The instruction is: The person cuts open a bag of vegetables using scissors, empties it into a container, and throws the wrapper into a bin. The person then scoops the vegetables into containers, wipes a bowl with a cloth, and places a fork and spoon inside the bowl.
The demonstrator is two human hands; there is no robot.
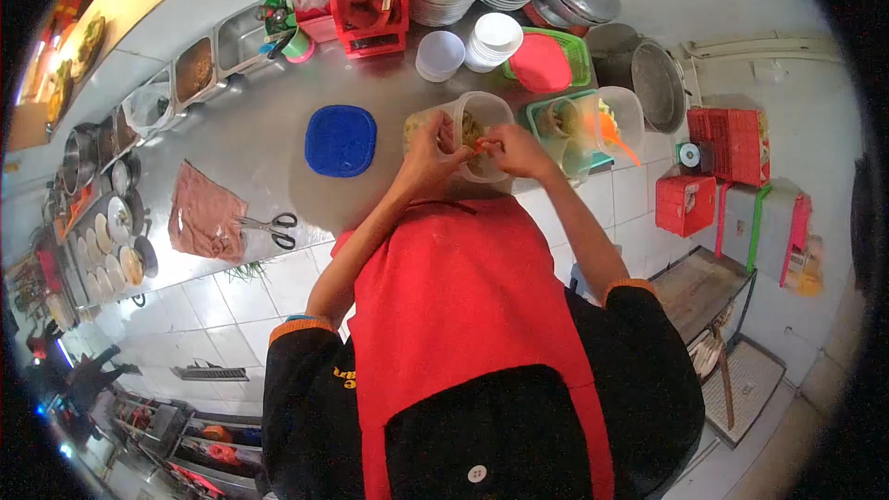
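Note:
A clear plastic container [483, 102] with greenish-brown food in it is in front of me at the counter's near edge. My left hand [433, 156] is closed at its left side, fingers and thumb about its wall. My right hand [519, 152] is closed on a small orange utensil [485, 143] over the container's mouth; its lower end is hidden. Partly behind my left hand is another clear container [414, 122] with pale contents. A blue lid [340, 141] lies flat to the left of my hands.
Scissors [282, 230] lie by a brown cloth [206, 215] on the steel counter [269, 111]. To the right, an orange ladle [622, 141] leans in a clear tub [622, 104]. Stacked white bowls [495, 37], a pink lid [540, 62] and a red crate [375, 37] stand along the back.

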